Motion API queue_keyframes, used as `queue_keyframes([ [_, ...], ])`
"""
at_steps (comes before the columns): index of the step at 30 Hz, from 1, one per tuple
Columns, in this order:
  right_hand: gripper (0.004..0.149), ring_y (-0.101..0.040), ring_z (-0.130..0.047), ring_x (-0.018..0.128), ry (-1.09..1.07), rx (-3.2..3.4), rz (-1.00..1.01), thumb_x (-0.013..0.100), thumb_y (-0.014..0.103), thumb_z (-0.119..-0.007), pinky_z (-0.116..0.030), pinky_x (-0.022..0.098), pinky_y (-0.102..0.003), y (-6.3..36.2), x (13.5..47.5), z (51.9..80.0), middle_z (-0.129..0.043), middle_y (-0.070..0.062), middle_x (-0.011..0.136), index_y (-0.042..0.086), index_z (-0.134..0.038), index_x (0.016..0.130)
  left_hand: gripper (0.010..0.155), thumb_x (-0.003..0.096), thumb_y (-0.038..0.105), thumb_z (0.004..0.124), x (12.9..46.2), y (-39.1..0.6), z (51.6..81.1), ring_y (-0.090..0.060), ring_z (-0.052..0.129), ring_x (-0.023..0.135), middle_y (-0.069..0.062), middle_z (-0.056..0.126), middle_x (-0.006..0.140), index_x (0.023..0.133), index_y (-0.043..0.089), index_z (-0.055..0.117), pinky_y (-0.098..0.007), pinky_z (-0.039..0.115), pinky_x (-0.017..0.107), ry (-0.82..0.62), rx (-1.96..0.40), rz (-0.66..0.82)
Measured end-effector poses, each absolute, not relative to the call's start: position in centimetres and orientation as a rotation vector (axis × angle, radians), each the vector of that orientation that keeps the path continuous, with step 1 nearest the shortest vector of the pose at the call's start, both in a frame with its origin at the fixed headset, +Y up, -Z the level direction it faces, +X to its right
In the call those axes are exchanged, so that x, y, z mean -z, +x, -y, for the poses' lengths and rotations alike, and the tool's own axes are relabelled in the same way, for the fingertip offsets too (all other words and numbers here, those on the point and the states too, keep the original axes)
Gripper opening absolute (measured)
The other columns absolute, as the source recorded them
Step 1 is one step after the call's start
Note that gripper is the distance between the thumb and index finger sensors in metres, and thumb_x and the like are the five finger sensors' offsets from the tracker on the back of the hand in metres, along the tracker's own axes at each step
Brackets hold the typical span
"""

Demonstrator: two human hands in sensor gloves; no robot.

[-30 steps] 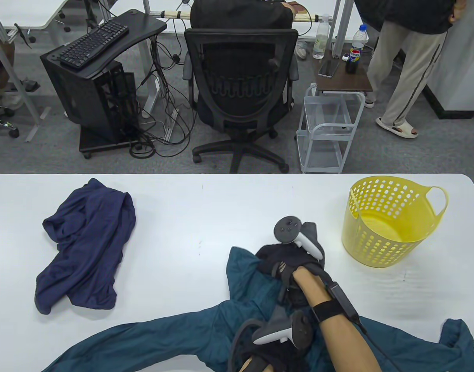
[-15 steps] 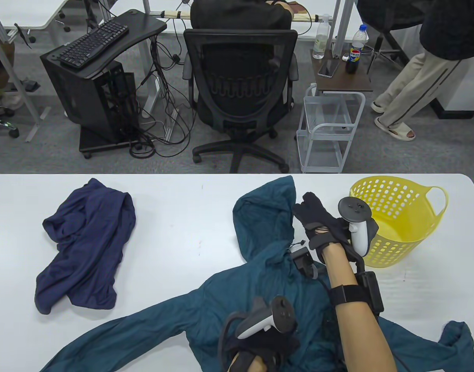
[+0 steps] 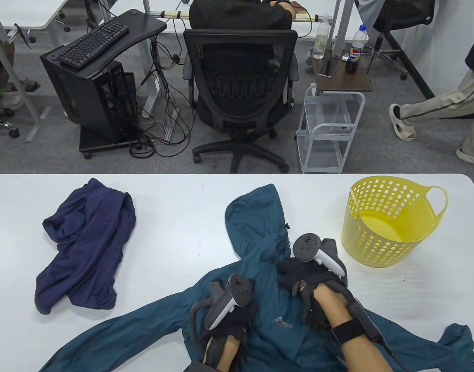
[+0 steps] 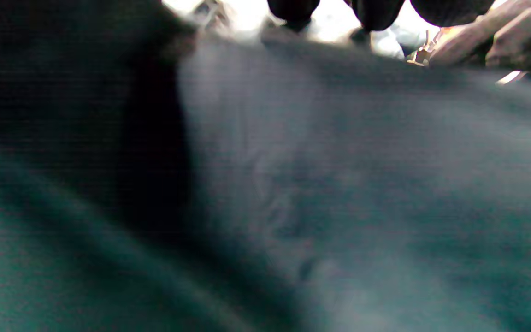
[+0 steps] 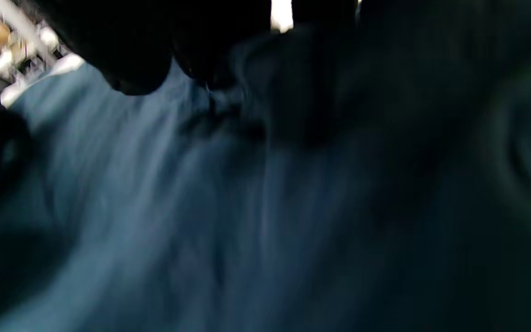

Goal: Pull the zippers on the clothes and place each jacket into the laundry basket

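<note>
A teal jacket lies spread on the white table, hood toward the far edge and sleeves out to both sides. My left hand rests on its chest; in the left wrist view its fingertips touch the cloth. My right hand sits at the collar, right of the zipper line. In the blurred right wrist view its fingers curl down around a raised fold of teal cloth. A navy jacket lies crumpled at the left. The yellow laundry basket stands at the right with nothing in it.
Beyond the far table edge are an office chair, a small white cart and a computer stand. A person's legs pass at the far right. Bare table lies between the two jackets.
The hood, folded back under my right hand a second ago, now lies flat toward the far edge. My right hand came back to the collar. My left hand moved up onto the chest.
</note>
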State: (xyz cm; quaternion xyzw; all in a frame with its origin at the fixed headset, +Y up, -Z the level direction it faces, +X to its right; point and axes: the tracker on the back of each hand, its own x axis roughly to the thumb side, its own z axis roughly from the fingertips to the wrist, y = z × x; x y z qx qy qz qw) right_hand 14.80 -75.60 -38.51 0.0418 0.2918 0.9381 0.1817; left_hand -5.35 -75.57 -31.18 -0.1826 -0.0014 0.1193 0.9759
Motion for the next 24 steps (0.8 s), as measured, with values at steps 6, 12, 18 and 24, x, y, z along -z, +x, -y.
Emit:
queue_keyframes([
  [6,0.045,-0.041,-0.075,0.093,0.213,-2.627,-1.040,0.053,0.038,-0.079,-0.061,0.066,-0.059,14.5,37.2,74.1,-0.078,-0.001,0.107,0.027,-0.084,0.096,0.063,0.0410,0.061,0.063,31.9,-3.5,77.6,-0.029,0.024,0.110,0.018,0.024,0.119,0.099,0.061,0.040,-0.062,0.035,0.075,-0.494,-0.203,0.146],
  [12,0.046,-0.037,-0.088,0.077,-0.316,-2.541,-0.403,0.053,0.045,-0.078,-0.071,0.057,-0.054,19.0,40.4,71.1,-0.087,-0.006,0.098,0.025,-0.083,0.095,0.061,0.0416,0.061,0.062,31.1,-2.1,77.8,-0.034,0.035,0.108,0.012,0.030,0.120,0.100,0.058,0.046,-0.061,0.043,0.072,-0.592,-0.112,0.180],
  [18,0.076,-0.038,-0.084,0.081,-0.513,-2.598,-0.552,0.049,0.060,-0.079,-0.071,0.058,-0.051,18.3,42.5,74.9,-0.075,-0.010,0.104,0.018,-0.057,0.108,0.060,0.0418,0.061,0.061,30.0,-0.5,77.6,-0.035,0.035,0.108,0.011,0.028,0.119,0.100,0.057,0.047,-0.060,0.045,0.072,-0.632,-0.059,0.218],
  [24,0.040,-0.024,-0.098,0.063,-0.564,-2.809,-0.313,0.045,0.043,-0.092,-0.079,0.052,-0.045,16.8,43.1,76.1,-0.101,0.007,0.071,0.032,-0.089,0.084,0.062,0.0414,0.062,0.061,29.5,-0.5,77.5,-0.034,0.034,0.108,0.011,0.028,0.120,0.101,0.056,0.046,-0.060,0.044,0.072,-0.638,-0.077,0.231],
])
